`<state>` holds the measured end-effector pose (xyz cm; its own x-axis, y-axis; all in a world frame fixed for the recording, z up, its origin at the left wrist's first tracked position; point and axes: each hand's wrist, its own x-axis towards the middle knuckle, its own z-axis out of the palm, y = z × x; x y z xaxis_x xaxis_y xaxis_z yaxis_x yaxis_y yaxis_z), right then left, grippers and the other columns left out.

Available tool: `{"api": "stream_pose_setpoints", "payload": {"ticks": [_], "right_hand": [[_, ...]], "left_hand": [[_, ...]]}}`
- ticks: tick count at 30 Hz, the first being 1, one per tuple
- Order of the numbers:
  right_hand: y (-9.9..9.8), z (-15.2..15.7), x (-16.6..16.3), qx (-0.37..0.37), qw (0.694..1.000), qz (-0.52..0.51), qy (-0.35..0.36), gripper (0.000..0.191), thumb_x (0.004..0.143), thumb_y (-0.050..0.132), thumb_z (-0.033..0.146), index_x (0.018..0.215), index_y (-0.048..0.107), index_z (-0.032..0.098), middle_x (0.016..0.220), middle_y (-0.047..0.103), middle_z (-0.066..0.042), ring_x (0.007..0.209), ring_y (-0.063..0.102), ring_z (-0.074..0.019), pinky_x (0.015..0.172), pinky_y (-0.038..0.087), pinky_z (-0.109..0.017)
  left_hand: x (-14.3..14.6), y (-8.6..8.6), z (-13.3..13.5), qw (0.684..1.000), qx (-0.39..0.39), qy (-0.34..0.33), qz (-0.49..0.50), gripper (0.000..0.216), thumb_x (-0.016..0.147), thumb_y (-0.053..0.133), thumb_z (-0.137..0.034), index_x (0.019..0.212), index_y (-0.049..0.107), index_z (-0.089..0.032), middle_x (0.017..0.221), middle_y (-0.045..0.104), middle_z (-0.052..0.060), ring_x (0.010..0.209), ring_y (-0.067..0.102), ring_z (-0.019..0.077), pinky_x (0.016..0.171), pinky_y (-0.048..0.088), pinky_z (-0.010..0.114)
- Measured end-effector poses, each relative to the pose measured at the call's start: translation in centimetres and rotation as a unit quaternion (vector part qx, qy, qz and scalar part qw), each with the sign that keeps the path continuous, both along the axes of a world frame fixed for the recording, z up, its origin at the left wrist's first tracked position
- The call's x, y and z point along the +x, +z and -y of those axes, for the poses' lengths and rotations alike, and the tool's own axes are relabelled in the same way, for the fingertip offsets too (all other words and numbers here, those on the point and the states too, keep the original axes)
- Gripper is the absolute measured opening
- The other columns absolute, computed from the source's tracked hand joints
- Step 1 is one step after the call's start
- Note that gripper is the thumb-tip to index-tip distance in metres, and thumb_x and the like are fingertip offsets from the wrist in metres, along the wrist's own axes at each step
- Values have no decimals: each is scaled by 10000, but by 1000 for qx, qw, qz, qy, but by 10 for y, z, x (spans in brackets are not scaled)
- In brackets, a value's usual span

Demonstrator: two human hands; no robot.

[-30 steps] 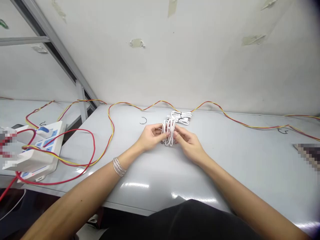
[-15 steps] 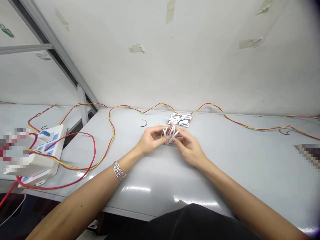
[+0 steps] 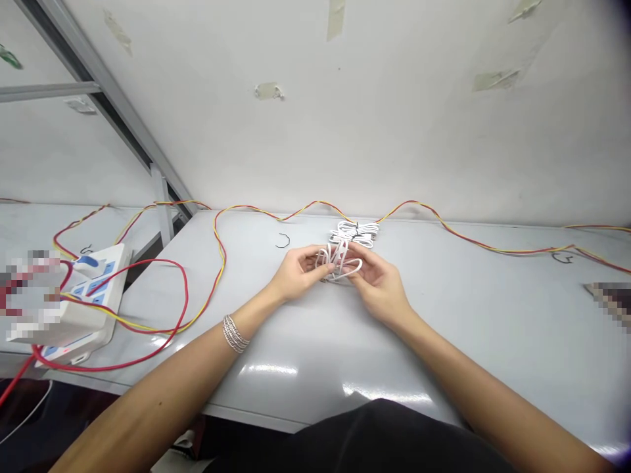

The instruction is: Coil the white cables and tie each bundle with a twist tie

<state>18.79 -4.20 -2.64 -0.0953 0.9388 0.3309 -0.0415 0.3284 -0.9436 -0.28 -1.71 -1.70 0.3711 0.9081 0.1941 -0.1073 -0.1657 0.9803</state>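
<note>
We pinch the cable (image 3: 342, 252) between our hands: the left hand (image 3: 298, 274) clamps it; the right hand (image 3: 383, 284) curls against it, grip unclear. Slackened pressure could uncoil it, snagging the bundle (image 3: 365, 230) just beyond.

Fairly bright white light, seemingly from overhead, leaves streaks of glare on the glossy table (image 3: 473, 295) near its front edge. The wall (image 3: 394, 125) carries soft grey shading; below the table it is dark. The right-hand corners dim, blocky pixels hide patches at both sides, and the white cable (image 3: 341, 253) looks slightly soft.
</note>
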Motion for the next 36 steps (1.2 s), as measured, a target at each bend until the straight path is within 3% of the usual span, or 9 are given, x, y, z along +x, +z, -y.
{"api": "stream_pose_setpoints", "payload": {"ticks": [7,15,21,26,32,36], "right_hand": [[9,1,2,-27,997,-22,-68,258,849,783,451,919,672,229,924,755,-62,891,750,-234,884,627,-443],[10,4,-1,-5,999,5,-40,236,835,775,379,984,684,220,977,774,-81,909,762,-239,863,636,-426],[11,3,-3,-23,998,-20,-57,299,822,809,487,893,706,216,918,769,-77,885,754,-239,894,639,-454],[10,2,-2,-28,997,-8,-68,366,809,810,550,877,690,211,875,740,-70,815,720,-217,775,637,-396],[12,4,-2,-28,997,18,-75,376,828,778,558,886,647,211,860,665,-41,636,595,-136,537,530,-284],[13,6,-2,-18,996,20,-85,338,842,766,517,902,640,209,839,649,-29,602,565,-126,537,509,-289]], "left_hand": [[-1,0,-1,1000,-21,-9,11,456,821,841,-369,1192,764,-115,1145,788,160,1051,752,279,1003,583,443],[0,0,-1,1000,-21,-8,11,442,827,836,-384,1172,768,-117,1151,788,149,1047,749,266,1006,576,417],[0,-1,-2,1000,-24,3,8,432,831,827,-369,1165,760,-103,1154,784,158,1060,744,275,1016,574,423],[-1,0,-2,1000,-22,-1,5,403,823,828,-352,1139,766,-110,1149,786,149,1054,746,266,1005,577,402],[-1,5,-1,1000,-18,-14,3,339,802,825,-333,1055,783,-112,1085,799,138,1024,753,266,971,583,383],[-1,6,0,999,-25,-16,13,314,791,819,-314,1025,783,-107,1044,804,134,992,760,264,928,597,373]]}}
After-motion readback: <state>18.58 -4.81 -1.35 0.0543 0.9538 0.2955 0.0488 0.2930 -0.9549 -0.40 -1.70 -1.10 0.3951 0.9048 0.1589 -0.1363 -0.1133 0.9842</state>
